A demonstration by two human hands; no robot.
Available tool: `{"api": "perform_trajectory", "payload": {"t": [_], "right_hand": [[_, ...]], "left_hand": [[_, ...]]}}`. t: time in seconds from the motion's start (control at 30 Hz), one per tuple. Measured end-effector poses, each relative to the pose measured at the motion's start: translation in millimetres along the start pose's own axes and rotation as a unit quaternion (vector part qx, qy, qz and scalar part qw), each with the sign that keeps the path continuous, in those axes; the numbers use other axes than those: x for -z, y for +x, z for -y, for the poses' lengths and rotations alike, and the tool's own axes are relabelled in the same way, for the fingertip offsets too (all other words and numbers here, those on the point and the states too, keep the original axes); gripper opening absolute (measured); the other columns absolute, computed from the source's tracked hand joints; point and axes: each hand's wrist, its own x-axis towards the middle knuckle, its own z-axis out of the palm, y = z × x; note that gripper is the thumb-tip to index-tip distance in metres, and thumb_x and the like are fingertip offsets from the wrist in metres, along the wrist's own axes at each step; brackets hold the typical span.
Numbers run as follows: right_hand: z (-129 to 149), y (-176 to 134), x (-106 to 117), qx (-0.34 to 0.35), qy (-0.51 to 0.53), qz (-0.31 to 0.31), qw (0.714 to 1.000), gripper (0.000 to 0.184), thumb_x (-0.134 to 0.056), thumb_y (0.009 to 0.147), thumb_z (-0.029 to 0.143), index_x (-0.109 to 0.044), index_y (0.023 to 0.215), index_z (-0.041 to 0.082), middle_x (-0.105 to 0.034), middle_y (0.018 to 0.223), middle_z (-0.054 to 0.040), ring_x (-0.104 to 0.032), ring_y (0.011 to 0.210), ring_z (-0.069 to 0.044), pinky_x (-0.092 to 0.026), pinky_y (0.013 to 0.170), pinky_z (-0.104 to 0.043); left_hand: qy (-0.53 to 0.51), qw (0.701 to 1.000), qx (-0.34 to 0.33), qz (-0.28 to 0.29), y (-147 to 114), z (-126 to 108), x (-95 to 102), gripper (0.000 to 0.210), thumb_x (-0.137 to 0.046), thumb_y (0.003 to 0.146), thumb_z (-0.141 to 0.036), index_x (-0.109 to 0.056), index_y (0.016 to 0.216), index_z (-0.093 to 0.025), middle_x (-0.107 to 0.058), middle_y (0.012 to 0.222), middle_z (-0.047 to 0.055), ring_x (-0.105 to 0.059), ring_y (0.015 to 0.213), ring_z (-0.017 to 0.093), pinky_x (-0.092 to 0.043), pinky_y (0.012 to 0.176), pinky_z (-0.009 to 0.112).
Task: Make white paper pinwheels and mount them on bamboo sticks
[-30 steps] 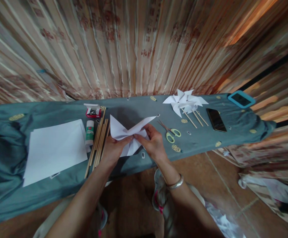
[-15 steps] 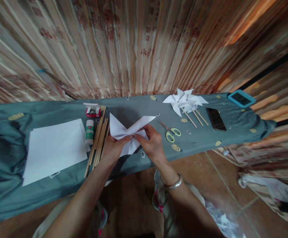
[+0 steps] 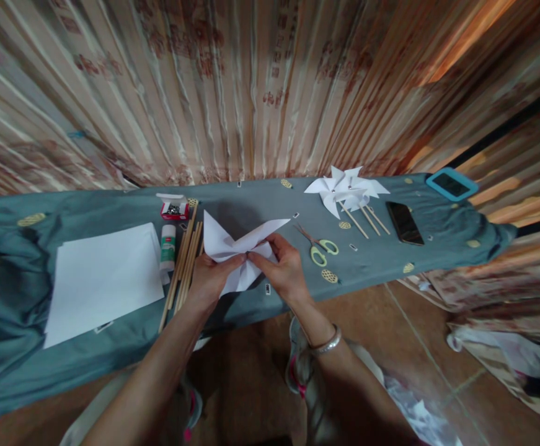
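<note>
A white paper pinwheel [image 3: 223,238] is held above the cloth-covered table, its blades pointing up and outward. My left hand [image 3: 208,279] grips its left side, thumb reaching in to the centre. From the right, my right hand [image 3: 284,265] pinches it, the thumb also at the centre and the fingers behind the paper. Both thumb tips nearly meet there and cover most of a small pin. Wooden sticks [image 3: 185,263] lie just left of my left hand. Green-handled scissors [image 3: 318,246] rest to the right of my right hand.
A stack of white paper [image 3: 105,282], a glue stick [image 3: 168,246] and a red box of pins [image 3: 174,209] are at left. Finished pinwheels on sticks [image 3: 351,189], a phone [image 3: 405,223] and a blue-framed device [image 3: 452,184] lie right. A curtain [image 3: 251,93] hangs behind.
My thumbs have closed in over the pinwheel's centre, so the shiny pin head seen before is now mostly covered. The paper has shifted very slightly left.
</note>
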Motion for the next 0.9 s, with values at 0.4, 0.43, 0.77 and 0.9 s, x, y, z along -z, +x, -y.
{"api": "perform_trajectory", "payload": {"t": [0.4, 0.43, 0.77, 0.9], "right_hand": [[0.3, 1.8, 1.1, -0.059, 0.049, 0.018, 0.997, 0.032, -0.076, 0.059, 0.028, -0.064, 0.087, 0.022, -0.07, 0.08, 0.0007, -0.063, 0.07, -0.017, -0.052, 0.064, -0.028], [0.5, 1.6, 1.1, -0.06, 0.052, 0.019, 0.997, 0.032, -0.077, 0.058, 0.028, -0.064, 0.087, 0.022, -0.07, 0.081, 0.0005, -0.064, 0.07, -0.017, -0.053, 0.064, -0.028], [6.9, -0.6, -2.3, -0.125, 0.106, 0.038, 0.986, 0.039, -0.082, 0.051, 0.033, -0.065, 0.084, 0.021, -0.072, 0.073, 0.0016, -0.063, 0.058, -0.015, -0.054, 0.057, -0.028], [8.3, -2.4, -7.1, -0.131, 0.109, 0.037, 0.985, 0.042, -0.084, 0.049, 0.036, -0.065, 0.083, 0.02, -0.072, 0.072, 0.0013, -0.063, 0.057, -0.016, -0.054, 0.056, -0.028]], "left_hand": [[0.03, 0.999, -0.001, 0.025, 0.6, 2.0, 8.9, 0.032, -0.082, 0.047, -0.021, -0.072, 0.077, -0.014, -0.075, 0.072, 0.004, -0.069, 0.065, 0.022, -0.057, 0.062, 0.031], [0.027, 0.999, 0.001, 0.026, 0.4, 2.2, 9.4, 0.032, -0.082, 0.047, -0.021, -0.072, 0.077, -0.014, -0.075, 0.073, 0.004, -0.069, 0.066, 0.022, -0.057, 0.063, 0.032], [0.006, 1.0, 0.003, 0.028, -6.8, -7.1, 8.1, 0.03, -0.081, 0.045, -0.02, -0.07, 0.074, -0.016, -0.074, 0.07, 0.003, -0.069, 0.067, 0.025, -0.056, 0.064, 0.033], [0.008, 0.999, 0.011, 0.032, -8.7, -8.7, 13.1, 0.03, -0.08, 0.047, -0.019, -0.071, 0.075, -0.016, -0.074, 0.073, 0.005, -0.07, 0.069, 0.024, -0.057, 0.066, 0.033]]}}
